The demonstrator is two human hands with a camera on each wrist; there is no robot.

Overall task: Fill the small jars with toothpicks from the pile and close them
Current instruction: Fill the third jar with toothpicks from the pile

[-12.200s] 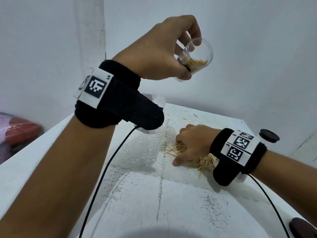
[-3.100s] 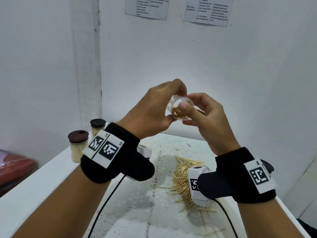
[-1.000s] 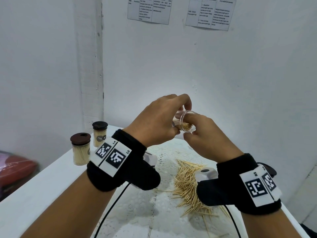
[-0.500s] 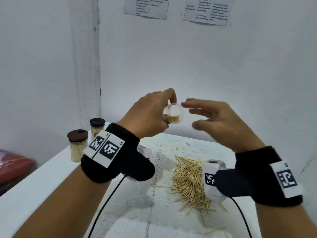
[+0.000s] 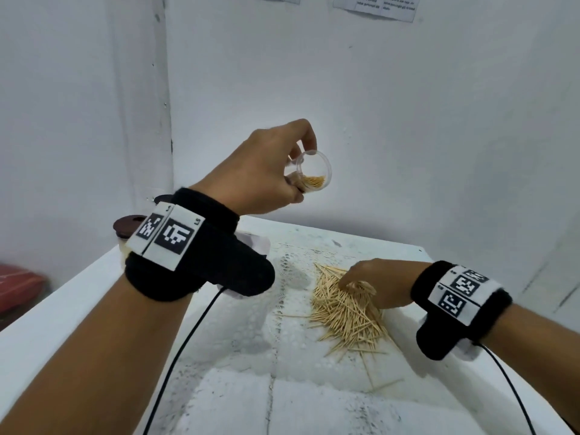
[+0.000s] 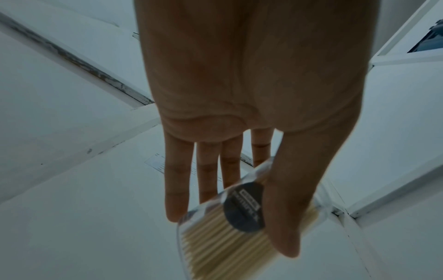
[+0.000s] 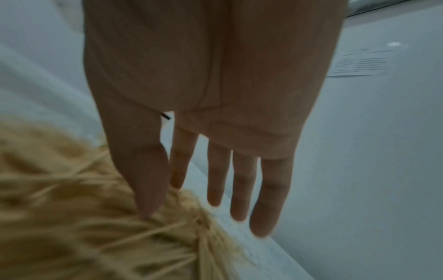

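My left hand [image 5: 296, 158] holds a small clear jar [image 5: 314, 175] raised above the table, tilted with its open mouth toward me. A small bundle of toothpicks lies in it. In the left wrist view the thumb [image 6: 285, 217] presses on the jar [image 6: 215, 246] beside its dark round label, with the fingers behind it. My right hand [image 5: 346, 282] is down on the toothpick pile [image 5: 342, 312]. Its fingers are nearly straight, and the thumb [image 7: 148, 204] touches the toothpicks [image 7: 72, 227]. No lid for the held jar is in view.
Two closed jars with brown lids [image 5: 125, 226] stand at the back left, mostly hidden behind my left wrist. A white lace mat [image 5: 292, 268] lies under the pile on the white table [image 5: 78, 309]. Loose toothpicks [image 5: 386, 384] stray toward me. White walls are close behind.
My right hand left the jar's mouth and dropped to the pile. The left hand keeps the jar raised, and my view has tipped down toward the table.
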